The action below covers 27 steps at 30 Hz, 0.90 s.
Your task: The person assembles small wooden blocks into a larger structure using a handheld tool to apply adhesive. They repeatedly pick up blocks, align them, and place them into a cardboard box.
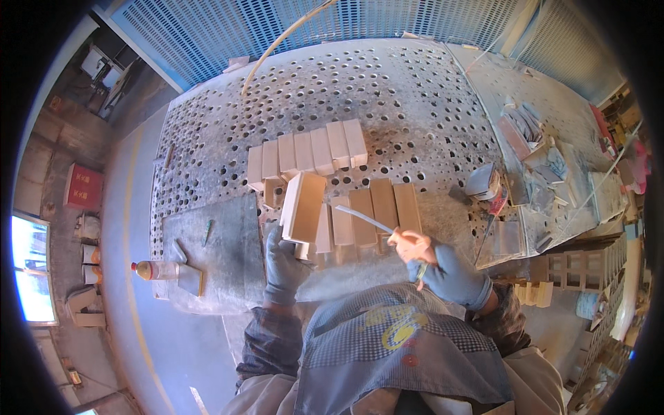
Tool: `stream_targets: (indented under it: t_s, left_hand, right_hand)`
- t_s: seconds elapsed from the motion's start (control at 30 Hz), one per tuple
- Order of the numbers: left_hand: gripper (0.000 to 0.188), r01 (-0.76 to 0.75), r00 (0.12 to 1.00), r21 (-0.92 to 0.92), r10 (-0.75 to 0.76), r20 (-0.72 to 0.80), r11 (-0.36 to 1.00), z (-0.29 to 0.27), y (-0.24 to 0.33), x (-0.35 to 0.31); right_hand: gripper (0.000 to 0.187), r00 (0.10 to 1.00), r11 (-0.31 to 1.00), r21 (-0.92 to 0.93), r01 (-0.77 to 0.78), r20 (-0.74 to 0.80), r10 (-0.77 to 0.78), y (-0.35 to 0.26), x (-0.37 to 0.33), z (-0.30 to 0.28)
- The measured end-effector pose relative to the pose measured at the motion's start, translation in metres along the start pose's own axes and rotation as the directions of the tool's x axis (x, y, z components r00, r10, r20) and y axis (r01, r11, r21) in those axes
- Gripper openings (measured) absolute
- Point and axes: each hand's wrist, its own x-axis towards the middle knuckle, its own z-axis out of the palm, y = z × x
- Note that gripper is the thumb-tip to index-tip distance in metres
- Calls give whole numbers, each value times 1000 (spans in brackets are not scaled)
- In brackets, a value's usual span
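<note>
My left hand (282,268), in a grey glove, grips the lower end of a tan wooden block (297,211), which stands tilted above the table. My right hand (448,271), gloved with bare fingertips showing, is closed around a slim tool with a long, flat grey blade (365,219). The blade points left toward the block but stays apart from it. Beside the held block stands a front row of similar tan blocks (384,207). Behind them a second row of blocks (304,153) lies side by side. Fingers of my left hand are partly hidden behind the block.
The perforated metal table (415,83) backs onto a blue slatted panel (207,34). At left, a dark mat (235,228) carries a small tool; a clear bottle (159,270) lies near its edge. A sanding-type tool (484,181) and plastic-wrapped items (546,166) sit at right.
</note>
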Motion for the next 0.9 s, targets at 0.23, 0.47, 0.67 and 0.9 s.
stream_targets:
  t_s: [0.23,0.47,0.67,0.9]
  left_hand:
    - [50,-133,958,485,237,-160,864,23,-10,-18]
    - [51,-10,858,992,509,74,-127,52,-62,-9]
    - [47,-289,772,955,574,273,-66,-13,-50,26]
    - [67,-99,968,615,218,-122,782,-55,-81,50]
  right_hand:
    - [29,997,993,114,-32,75,23,-8,1,-5]
    - [40,907,902,319,-292,-205,367,40,26,-50]
    - [43,926,871,416,-262,-145,347,66,36,-38]
    - [41,908,872,340,-351,-104,406,48,45,-34]
